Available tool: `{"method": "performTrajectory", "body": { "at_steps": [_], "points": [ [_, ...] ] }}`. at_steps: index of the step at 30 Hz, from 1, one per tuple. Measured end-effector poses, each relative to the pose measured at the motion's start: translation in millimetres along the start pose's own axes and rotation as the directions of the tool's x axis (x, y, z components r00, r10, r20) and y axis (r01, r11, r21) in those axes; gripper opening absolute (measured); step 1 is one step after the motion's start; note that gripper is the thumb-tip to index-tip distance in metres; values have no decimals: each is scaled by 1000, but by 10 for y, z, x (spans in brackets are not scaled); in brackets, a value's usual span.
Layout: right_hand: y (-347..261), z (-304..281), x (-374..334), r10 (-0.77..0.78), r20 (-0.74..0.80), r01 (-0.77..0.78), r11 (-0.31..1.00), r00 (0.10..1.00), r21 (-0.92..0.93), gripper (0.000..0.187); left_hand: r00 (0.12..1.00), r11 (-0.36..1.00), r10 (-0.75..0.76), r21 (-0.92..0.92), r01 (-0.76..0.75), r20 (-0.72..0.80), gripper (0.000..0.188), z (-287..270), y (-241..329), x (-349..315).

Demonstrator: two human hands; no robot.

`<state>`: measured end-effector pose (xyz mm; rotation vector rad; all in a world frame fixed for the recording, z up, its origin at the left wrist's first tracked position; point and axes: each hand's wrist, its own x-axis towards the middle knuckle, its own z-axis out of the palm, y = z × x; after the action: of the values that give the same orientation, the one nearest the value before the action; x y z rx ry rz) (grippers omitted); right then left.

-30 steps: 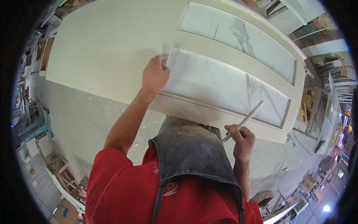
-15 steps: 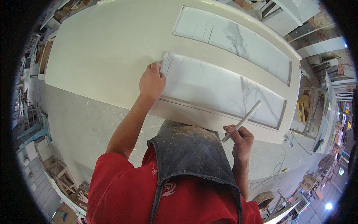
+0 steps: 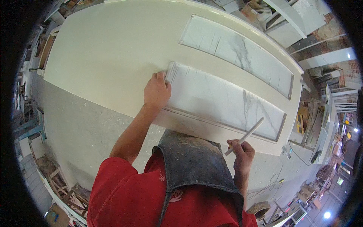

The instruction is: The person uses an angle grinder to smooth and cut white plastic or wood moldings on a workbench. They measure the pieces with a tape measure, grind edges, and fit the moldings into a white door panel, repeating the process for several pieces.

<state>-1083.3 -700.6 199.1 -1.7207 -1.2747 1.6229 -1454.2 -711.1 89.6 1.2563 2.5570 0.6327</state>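
A large cream door-like panel [image 3: 109, 49] lies flat before me, with two long recessed insets patterned like grey-veined white marble. My left hand [image 3: 157, 90] rests at the left end of the near inset [image 3: 211, 96], its fingers curled against the frame edge. Whatever sits under those fingertips, if anything, is hidden. In my right hand [image 3: 243, 154] is a thin, pale, flat stick [image 3: 252, 130], pinched near its lower end. Its free end points up and to the right, over the near inset's right part. The far inset [image 3: 230, 43] lies beyond, touched by neither hand.
My dark, stained apron [image 3: 196, 159] is close to the panel's near edge. Grey floor [image 3: 83, 125] stretches below it, with a cable [image 3: 268, 185] at the right. White boards [image 3: 291, 19] lean at the far right, and scrap wood [image 3: 56, 178] is piled at the left.
The view has shifted slightly, so the panel appears a little lower. Both hands keep nearly the same places against it, and the stick stays in my right hand.
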Motion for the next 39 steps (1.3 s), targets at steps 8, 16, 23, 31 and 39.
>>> {"method": "performTrajectory", "body": {
  "at_steps": [8, 16, 23, 31, 39],
  "points": [
    [-24, 86, -70, 103, -98, -108, 993, 990, -55, 23, 998, 1000, -25, 19, 24, 64, 30, -8, 35, -17],
    [-80, 224, -96, 161, -176, -180, 979, 971, -95, 20, 986, 991, -104, -66, 113, 128, 29, 19, 44, -56],
    [-189, 114, -2, 222, -138, -251, 933, 965, -256, 24, 984, 986, -150, 84, 142, 92, 30, 105, -60, 13],
    [-163, -333, -28, 105, 15, -105, 994, 994, 36, 23, 992, 993, -112, -53, 109, -63, 36, 27, -7, 8],
    [257, -1285, -142, -28, 71, 18, 990, 997, 137, 21, 997, 672, 25, -739, 35, 70, 37, -215, 1390, -428]
  ]
}}
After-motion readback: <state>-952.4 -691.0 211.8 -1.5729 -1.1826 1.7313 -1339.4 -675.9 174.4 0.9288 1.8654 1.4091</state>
